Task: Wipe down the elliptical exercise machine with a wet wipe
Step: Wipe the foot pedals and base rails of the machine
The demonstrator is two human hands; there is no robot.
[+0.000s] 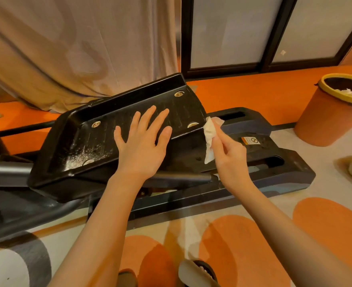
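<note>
Left hand (143, 141): flat, palm down, fingers straight and spread, resting on the ribbed tread of the black foot pedal (92, 139) of the elliptical machine (274, 172). The pedal sits tilted, with its far right corner raised.

Right hand (228, 156): fingers curled, pinching a crumpled white wet wipe (210, 137). The top of the wipe touches the pedal's right edge, near the metal bolt (192, 124) at the near right corner; the rest hangs down beside the pedal's side wall.

Pedal surface: whitish speckled residue in the near left corner. Three other bolts show, at the remaining corners.

Surroundings: orange waste bin (326, 121) with yellow rim on the floor at right, well apart from the machine, white crumpled paper inside. Beige curtain (77, 48) hangs behind the pedal. Patterned orange-and-grey floor (253, 255) beneath.
</note>
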